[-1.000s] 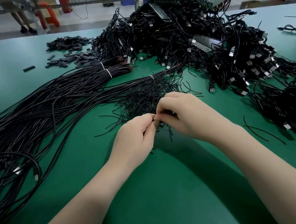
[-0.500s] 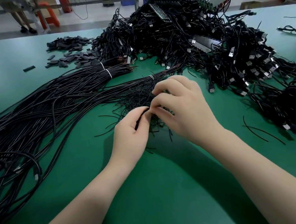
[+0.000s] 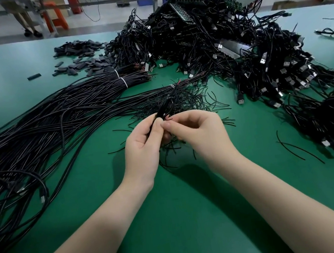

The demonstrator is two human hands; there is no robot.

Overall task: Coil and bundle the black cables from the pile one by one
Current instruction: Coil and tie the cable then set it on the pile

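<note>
Green desk (image 3: 176,222), wide and busy. Dead centre, the left hand (image 3: 143,149) curls round a small coiled cable (image 3: 164,108), loop poking up past the thumb; the right hand (image 3: 201,132) pinches a thin tie (image 3: 168,116) right against it, fingertips touching. Loose ties (image 3: 179,100) lie scattered just beyond. Long cables (image 3: 42,127) crowd the left edge, the pile (image 3: 213,39) fills the back and right. Bare green runs near, under both forearms.

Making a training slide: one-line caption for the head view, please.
Left hand grips a small coiled black cable while right hand pinches at it above the green table.
</note>
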